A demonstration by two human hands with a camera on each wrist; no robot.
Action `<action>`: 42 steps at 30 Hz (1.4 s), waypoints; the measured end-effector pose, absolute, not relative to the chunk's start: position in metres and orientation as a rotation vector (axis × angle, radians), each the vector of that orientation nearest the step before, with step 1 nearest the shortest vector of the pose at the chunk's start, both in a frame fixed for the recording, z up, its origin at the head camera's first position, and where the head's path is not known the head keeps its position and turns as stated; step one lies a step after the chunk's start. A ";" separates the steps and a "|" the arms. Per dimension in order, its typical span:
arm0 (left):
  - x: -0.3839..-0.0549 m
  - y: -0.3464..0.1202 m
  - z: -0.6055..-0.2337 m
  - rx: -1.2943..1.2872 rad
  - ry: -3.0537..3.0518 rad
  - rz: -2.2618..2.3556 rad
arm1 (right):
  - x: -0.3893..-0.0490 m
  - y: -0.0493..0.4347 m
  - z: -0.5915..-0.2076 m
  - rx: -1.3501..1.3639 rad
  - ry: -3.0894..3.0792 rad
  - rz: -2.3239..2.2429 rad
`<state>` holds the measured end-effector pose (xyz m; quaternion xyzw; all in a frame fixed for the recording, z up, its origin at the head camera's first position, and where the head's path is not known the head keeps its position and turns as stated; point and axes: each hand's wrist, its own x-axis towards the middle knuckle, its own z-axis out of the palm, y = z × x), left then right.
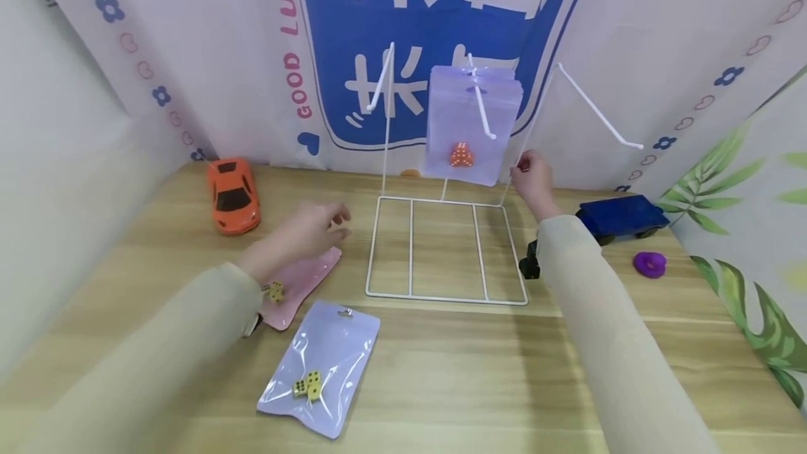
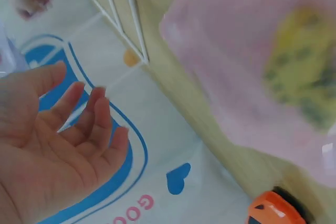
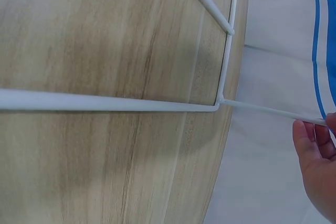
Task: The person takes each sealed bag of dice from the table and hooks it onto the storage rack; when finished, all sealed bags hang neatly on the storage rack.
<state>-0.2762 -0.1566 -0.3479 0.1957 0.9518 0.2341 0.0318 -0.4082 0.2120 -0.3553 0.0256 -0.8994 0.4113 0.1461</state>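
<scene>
A white wire rack (image 1: pixel 411 251) stands on the table with several prongs at its top. From its middle prong hang lilac bags (image 1: pixel 454 114), the front one showing orange dice (image 1: pixel 461 155). My right hand (image 1: pixel 532 181) pinches the rack's right upright wire, seen closer in the right wrist view. Relaxed and holding nothing, my left hand (image 1: pixel 309 230) hovers near a pink bag (image 1: pixel 310 279) containing yellow dice; my forearm partly hides that bag. In front of it lies another lilac bag (image 1: pixel 330 349), with yellow dice (image 1: pixel 307 387) inside.
An orange toy car (image 1: pixel 233 195) sits at the back left. To the right are a dark blue toy truck (image 1: pixel 621 217) and a purple ring-like object (image 1: pixel 649 265). A printed cloth (image 1: pixel 239 90) hangs right behind the rack.
</scene>
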 end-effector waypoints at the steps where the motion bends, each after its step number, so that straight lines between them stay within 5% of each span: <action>1: -0.269 -0.155 -0.349 0.636 2.915 0.698 | -0.409 0.214 -0.354 0.062 -2.590 1.185; 9: -0.224 -0.148 -0.365 0.777 2.727 0.427 | -0.410 0.221 -0.351 0.071 -2.573 1.154; 24: -0.203 -0.142 -0.367 0.679 2.722 0.030 | -0.405 0.212 -0.352 0.072 -2.595 1.193; 42: -0.207 -0.148 -0.368 0.787 2.812 0.521 | -0.408 0.212 -0.356 0.094 -2.579 1.173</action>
